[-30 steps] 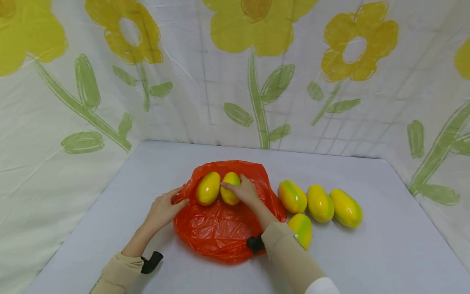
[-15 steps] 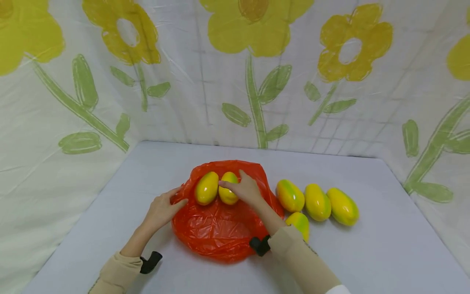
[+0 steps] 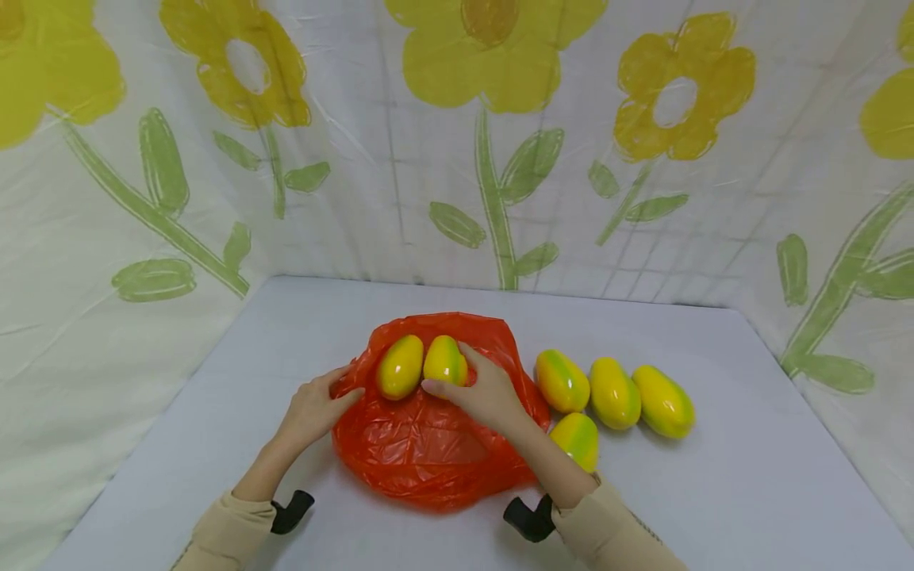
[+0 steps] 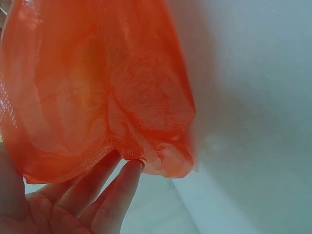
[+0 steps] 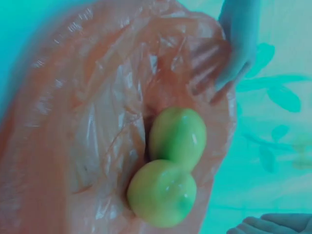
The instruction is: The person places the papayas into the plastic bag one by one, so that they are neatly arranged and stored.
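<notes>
Now the right hand (image 3: 485, 388) is curled around the nearer of two yellow-green oval papaya-like fruits, its thumb under the fruit and its fingers (image 3: 473, 358) over the far side, so they are clamped on this right fruit (image 3: 444, 359). That fruit sits on the crumpled orange plastic bag (image 3: 428, 444), touching its twin, the left fruit (image 3: 400, 366), which lies just beside it nearer the bag's far-left edge. In the right wrist view the pair lie pressed end to side on the bag's sheet (image 5: 97, 146).

The left hand (image 3: 310, 411) rests at the bag's left edge, fingers fairly straight and close together, touching the plastic; the left wrist view shows the fingertips (image 4: 127, 170) against a folded corner of the bag (image 4: 97, 97), though whether they pinch it I cannot tell.

Four more fruits of the same kind lie on the pale grey bench (image 3: 750, 492) to the right of the bag: three in a row (image 3: 614, 392) and a fourth in front (image 3: 575, 441) just beside the bag and the right forearm.

Judging by how things lie, two of six fruits are at the bag and four are outside it, so roughly a third of the work looks done. The bag lies flat and spread, not gathered.
</notes>
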Motion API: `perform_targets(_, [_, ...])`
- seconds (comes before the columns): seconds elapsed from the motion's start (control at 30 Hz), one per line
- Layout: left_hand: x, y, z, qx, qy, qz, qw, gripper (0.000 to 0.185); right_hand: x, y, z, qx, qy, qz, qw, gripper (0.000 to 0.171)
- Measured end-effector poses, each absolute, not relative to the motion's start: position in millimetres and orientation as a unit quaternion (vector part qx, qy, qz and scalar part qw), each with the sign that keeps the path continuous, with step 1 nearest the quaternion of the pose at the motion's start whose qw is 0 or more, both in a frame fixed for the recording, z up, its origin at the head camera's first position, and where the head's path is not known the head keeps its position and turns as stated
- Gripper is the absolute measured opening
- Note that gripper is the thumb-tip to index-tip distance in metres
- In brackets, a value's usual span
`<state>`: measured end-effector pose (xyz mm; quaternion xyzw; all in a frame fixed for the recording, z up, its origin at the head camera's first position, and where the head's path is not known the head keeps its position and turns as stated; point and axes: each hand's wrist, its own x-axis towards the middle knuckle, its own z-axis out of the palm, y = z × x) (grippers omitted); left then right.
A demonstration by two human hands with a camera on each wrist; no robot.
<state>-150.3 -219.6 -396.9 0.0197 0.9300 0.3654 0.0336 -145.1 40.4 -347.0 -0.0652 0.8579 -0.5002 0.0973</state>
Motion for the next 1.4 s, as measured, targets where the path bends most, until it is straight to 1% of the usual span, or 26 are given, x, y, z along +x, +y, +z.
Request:
perform_targets(0.23, [-149.0, -219.7, -397.3, 0.018, 0.932, 0.361, 0.032, 0.054, -120.2, 61.3, -348.9, -0.044, 0.862, -0.498, 0.084, 0.082])
perform_targets(0.43, [-149.8, -220.8, -397.3, 0.02, 0.933, 0.358, 0.031, 0.054, -103.2, 77.7, -348.3, -0.031, 0.866, -0.494, 0.063, 0.084])
perform_targets(0.57, [-150.3, -220.5, -397.2, 0.021, 0.933, 0.359, 0.031, 0.054, -95.7, 88.9, -348.2, -0.026, 0.865, -0.498, 0.06, 0.085])
perform_targets(0.67, [-149.7, -220.4, -397.6, 0.019, 0.932, 0.361, 0.033, 0.054, -91.5, 96.7, -348.2, -0.023, 0.867, -0.494, 0.062, 0.086])
perform_targets(0.87, [-149.0, -220.1, -397.5, 0.018, 0.93, 0.365, 0.036, 0.054, -86.7, 113.1, -349.3, 0.012, 0.86, -0.505, 0.073, 0.088])
perform_targets(1.1, [-149.8, -220.2, -396.8, 0.019, 0.932, 0.36, 0.034, 0.054, -83.2, 141.0, -355.3, 0.022, 0.856, -0.514, 0.058, 0.081])
perform_targets(1.27, [-149.0, -218.7, -395.4, 0.017, 0.93, 0.365, 0.04, 0.055, -82.0, 159.6, -360.4, 0.065, 0.85, -0.518, 0.077, 0.088])
perform_targets(1.4, [-148.9, -218.2, -395.2, 0.017, 0.929, 0.367, 0.042, 0.055, -81.4, 170.5, -366.9, 0.09, 0.853, -0.507, 0.088, 0.088])
